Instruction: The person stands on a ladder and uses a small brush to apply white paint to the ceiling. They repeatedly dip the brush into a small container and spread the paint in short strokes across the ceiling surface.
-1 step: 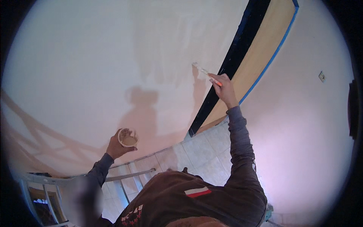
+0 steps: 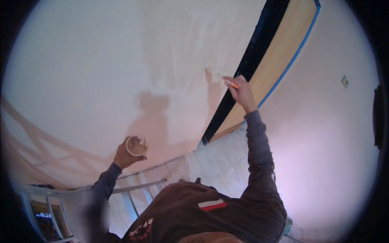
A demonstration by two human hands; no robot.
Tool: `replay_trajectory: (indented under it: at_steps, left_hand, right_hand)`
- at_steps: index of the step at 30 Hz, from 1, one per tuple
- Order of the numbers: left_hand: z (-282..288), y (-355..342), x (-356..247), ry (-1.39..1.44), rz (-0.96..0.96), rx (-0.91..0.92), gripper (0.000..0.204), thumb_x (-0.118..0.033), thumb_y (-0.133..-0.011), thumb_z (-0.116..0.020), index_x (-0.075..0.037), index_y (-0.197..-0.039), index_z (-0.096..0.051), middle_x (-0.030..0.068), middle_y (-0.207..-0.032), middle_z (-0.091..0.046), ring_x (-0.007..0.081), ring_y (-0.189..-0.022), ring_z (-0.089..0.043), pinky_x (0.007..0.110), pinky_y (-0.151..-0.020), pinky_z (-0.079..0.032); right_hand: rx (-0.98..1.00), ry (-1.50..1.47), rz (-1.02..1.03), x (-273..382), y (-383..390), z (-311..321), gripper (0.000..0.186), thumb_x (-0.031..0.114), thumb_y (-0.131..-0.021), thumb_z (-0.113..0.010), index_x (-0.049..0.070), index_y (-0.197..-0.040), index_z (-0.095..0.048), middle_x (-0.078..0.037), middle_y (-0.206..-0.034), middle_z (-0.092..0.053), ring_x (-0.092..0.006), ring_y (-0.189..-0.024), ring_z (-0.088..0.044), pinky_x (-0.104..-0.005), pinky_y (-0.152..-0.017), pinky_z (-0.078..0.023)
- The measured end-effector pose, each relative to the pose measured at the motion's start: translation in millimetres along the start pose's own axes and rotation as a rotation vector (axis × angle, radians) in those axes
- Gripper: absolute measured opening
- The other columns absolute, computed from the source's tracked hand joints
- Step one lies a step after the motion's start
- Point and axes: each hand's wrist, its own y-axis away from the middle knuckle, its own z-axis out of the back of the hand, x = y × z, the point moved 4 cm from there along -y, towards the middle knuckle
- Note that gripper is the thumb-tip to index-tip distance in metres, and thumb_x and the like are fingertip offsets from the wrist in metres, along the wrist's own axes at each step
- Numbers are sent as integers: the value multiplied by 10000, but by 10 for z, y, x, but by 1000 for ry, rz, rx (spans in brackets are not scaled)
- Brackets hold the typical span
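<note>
My right hand (image 2: 242,92) is closed around the orange-ended handle of a paintbrush (image 2: 217,74). Its bristles touch the pale wall (image 2: 182,117) a little left of a dark strip (image 2: 259,44) that edges a wooden panel. In my left hand (image 2: 124,156) is a round white tub (image 2: 137,146), tilted so that its mouth shows. Beige paint lies inside, with smears up the inner wall. The tub is held low in front of the wall, with my fingers around its side.
Blue tape (image 2: 298,52) runs along the right edge of the wooden panel (image 2: 279,52). A wall outlet (image 2: 345,81) sits farther right. Below the wall lies a tiled floor (image 2: 214,164). Ladder-like rails (image 2: 139,187) stand at the lower left, and shadows fall on the wall.
My right hand has shifted slightly right, and the brush tip sits a touch lower and farther left on the wall. My left hand with the tub has barely moved.
</note>
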Motion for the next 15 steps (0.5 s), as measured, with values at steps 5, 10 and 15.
replay_trajectory:
  at_steps: [5, 10, 15]
  left_hand:
    - [-19, 45, 47, 42, 24, 4, 930, -313, -584, -1008, -7, -1320, -530, 134, -1257, -678, 244, -1195, -653, 379, -1040, -520]
    - [-41, 46, 6, 18, 2, 20, 938, -310, -584, -1008, -8, -1329, -524, 133, -1256, -678, 242, -1194, -653, 381, -1043, -520]
    - [-37, 52, 7, -26, -18, 30, 950, -308, -595, -1005, -9, -1347, -507, 132, -1266, -676, 241, -1198, -651, 376, -1047, -518]
  right_hand:
    - [151, 9, 33, -19, -979, 459, 215, 197, -963, -685, 93, -1134, -762, -133, -1065, -751, -274, -943, -715, -368, -856, -554]
    - [27, 147, 436, -117, -2230, 1462, 275, 274, -950, -684, 123, -1169, -751, -143, -1017, -752, -318, -932, -710, -408, -842, -555]
    - [-289, 109, 338, 577, -2598, 2282, 131, 62, -961, -666, -6, -1037, -748, -97, -944, -768, -171, -879, -707, -326, -815, -553]
